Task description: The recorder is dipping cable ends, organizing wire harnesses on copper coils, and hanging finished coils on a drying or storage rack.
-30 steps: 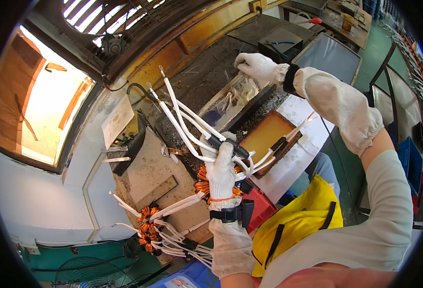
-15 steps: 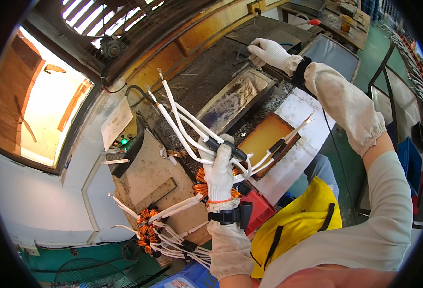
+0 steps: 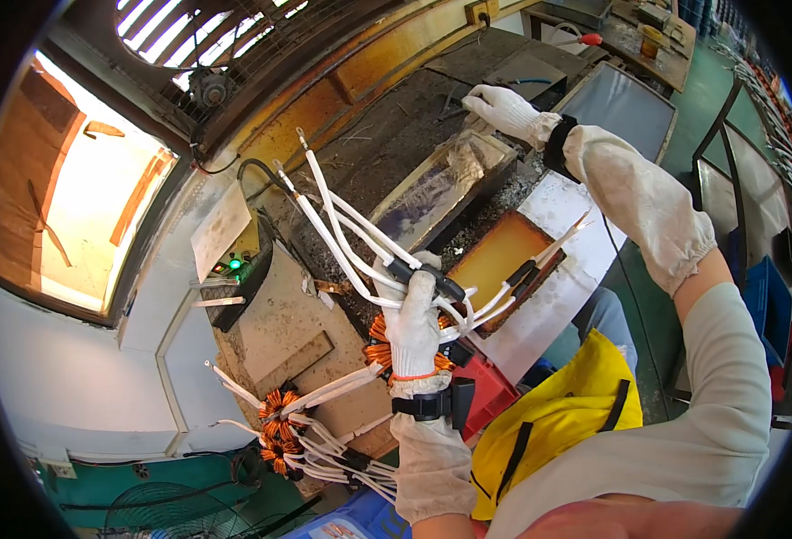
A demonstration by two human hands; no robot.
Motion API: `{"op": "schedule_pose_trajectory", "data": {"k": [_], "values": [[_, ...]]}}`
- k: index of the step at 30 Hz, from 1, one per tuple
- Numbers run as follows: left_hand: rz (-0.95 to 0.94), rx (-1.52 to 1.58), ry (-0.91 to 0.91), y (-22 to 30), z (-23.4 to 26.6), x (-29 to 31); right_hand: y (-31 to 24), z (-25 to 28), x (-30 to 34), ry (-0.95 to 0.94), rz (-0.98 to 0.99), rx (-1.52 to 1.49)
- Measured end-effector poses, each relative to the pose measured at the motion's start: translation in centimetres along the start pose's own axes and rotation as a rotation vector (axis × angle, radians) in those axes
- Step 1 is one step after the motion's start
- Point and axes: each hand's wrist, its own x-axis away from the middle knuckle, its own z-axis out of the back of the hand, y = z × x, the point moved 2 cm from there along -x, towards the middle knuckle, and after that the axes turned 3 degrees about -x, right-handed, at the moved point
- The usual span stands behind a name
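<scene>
My left hand, in a white glove, is closed around the thick white leads of an orange copper-wound coil. The leads have black sleeves, and their bare tips point up and away. My right hand, also gloved, is over the far end of a rectangular metal trough with a shiny silvery surface inside. Its fingers are curled, and whatever they hold is hidden. Nearer me is a shallow tray of amber liquid, with one pair of lead ends above it.
More copper coils with white leads lie at the left on the bench. A control box with a green light stands beyond them. A grey panel is at the far right, a red bin near me, and a fan lower left.
My right hand has come slightly nearer and lower over the trough's far end, and its wrist has turned a little. My left hand and the coil are almost still.
</scene>
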Motion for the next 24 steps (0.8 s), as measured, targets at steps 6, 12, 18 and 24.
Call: {"op": "schedule_pose_trajectory", "data": {"k": [6,12,18,24], "values": [[-0.006,-0.001,0.005,-0.1,0.1,-0.1,-0.2,0.4,0.5,-0.054,0.028,0.130],[-0.026,-0.006,0.043,-0.5,0.3,-0.4,-1.0,1.4,3.2,-0.105,-0.066,0.113],[-0.012,-0.020,0.010,-0.3,0.3,-0.5,-1.6,2.5,4.7,-0.130,-0.070,0.171],[-0.023,-0.020,0.006,0.2,0.0,-0.2,-2.1,3.6,4.7,-0.088,0.022,0.137]]}}
